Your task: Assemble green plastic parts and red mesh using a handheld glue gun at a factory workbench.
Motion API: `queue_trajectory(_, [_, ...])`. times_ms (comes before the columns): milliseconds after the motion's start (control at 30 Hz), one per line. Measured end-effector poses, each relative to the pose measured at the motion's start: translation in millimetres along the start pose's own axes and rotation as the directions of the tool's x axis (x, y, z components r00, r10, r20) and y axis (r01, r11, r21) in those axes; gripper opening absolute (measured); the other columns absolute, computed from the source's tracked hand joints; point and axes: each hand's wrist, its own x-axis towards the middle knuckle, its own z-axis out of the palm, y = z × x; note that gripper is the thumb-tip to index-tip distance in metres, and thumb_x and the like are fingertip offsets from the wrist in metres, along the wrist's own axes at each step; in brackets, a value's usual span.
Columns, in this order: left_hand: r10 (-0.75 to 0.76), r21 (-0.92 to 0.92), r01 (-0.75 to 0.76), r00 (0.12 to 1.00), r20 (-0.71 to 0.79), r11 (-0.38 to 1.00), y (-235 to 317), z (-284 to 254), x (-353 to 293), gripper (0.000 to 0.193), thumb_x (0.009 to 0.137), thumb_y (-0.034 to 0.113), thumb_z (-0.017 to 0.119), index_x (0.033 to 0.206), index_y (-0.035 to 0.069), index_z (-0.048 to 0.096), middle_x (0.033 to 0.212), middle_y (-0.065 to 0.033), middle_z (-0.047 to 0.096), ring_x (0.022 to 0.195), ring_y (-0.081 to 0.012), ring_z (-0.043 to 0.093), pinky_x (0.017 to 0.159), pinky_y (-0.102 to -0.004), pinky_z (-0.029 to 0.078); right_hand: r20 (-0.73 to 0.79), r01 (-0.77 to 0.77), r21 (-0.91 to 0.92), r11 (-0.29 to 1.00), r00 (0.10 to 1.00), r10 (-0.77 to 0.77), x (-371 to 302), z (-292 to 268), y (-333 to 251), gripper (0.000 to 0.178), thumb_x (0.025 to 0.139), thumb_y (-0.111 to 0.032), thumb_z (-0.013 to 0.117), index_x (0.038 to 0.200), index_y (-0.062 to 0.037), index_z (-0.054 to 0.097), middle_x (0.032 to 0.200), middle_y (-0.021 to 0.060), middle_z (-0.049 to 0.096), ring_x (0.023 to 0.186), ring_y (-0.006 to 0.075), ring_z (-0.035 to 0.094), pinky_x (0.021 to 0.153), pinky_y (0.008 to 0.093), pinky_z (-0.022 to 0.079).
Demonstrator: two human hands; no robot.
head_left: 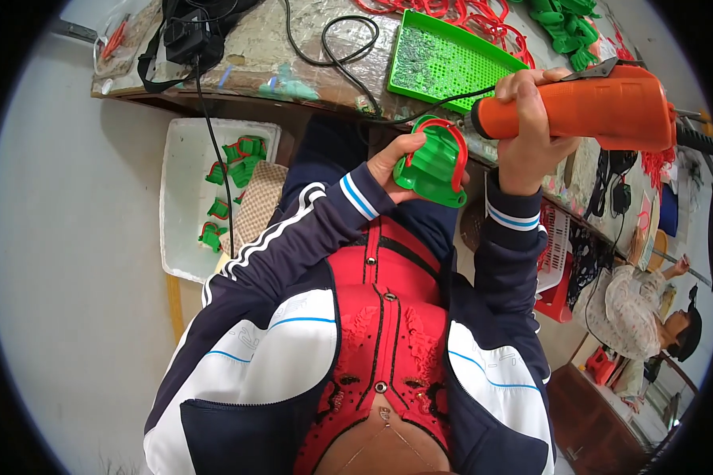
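Red clothing (355, 294) filled the foreground as the left grip (392, 164) pinched a green-and-red plastic piece (434, 168), seemingly light, stiff and best held by its rim, with a white box (180, 186) of similar pieces (247, 168) leftward and a green tray (416, 96) of small metallic bits (421, 59) beyond the right grip (528, 152), wrapped around an orange power tool (610, 107).

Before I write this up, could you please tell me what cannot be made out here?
Head view: left grip, partly hidden behind the green piece.
Head view: orange tool, tip too small to tell whether it touches that piece.
Head view: white box, part of its inside hidden by the checked cloth.
Head view: green pile, cut off by the top edge.
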Motion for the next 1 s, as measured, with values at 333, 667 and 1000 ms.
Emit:
queue_trajectory(333, [-0.002, -0.059, -0.002, 0.997, -0.073, 0.998, 1, -1, 7, 0.053, 0.085, 0.042, 0.058, 0.121, 0.003, 0.051, 0.112, -0.0182, 0.061, 0.103, -0.0357, 0.059, 0.092, -0.0522, 0.046, 0.067, -0.029, -0.055, 0.998, 0.997, 0.032, -2, 2, 2, 0.032, 0.079, 0.004, 0.055, 0.109, 0.0025, 0.043, 0.077, 0.0102, 0.055, 0.069, 0.0187, 0.053, 0.068, 0.0346, 0.046])
queue_trajectory(667, [-0.087, -0.064, 0.089, 0.996, 0.03, 0.994, 5, -2, 5, 0.049, 0.088, 0.04, 0.053, 0.117, 0.001, 0.054, 0.107, -0.019, 0.062, 0.098, -0.0376, 0.061, 0.089, -0.0501, 0.048, 0.272, -0.094, 0.082, 0.992, 0.96, 0.068, 14, -18, -4, 0.039, 0.079, -0.002, 0.057, 0.114, 0.0036, 0.04, 0.076, 0.0079, 0.052, 0.067, 0.0166, 0.05, 0.066, 0.0332, 0.043])
queue_trajectory(1000, [-0.131, 0.045, 0.132, 0.991, -0.028, 0.99, 4, 4, -3, 0.049, 0.088, 0.039, 0.051, 0.115, -0.002, 0.054, 0.103, -0.0189, 0.064, 0.094, -0.037, 0.063, 0.087, -0.0453, 0.05, 0.538, -0.241, 0.208, 0.948, 0.837, 0.094, 17, -21, -5, 0.024, 0.08, -0.01, 0.06, 0.097, -0.0067, 0.043, 0.069, 0.0066, 0.05, 0.057, 0.0147, 0.046, 0.056, 0.028, 0.039])
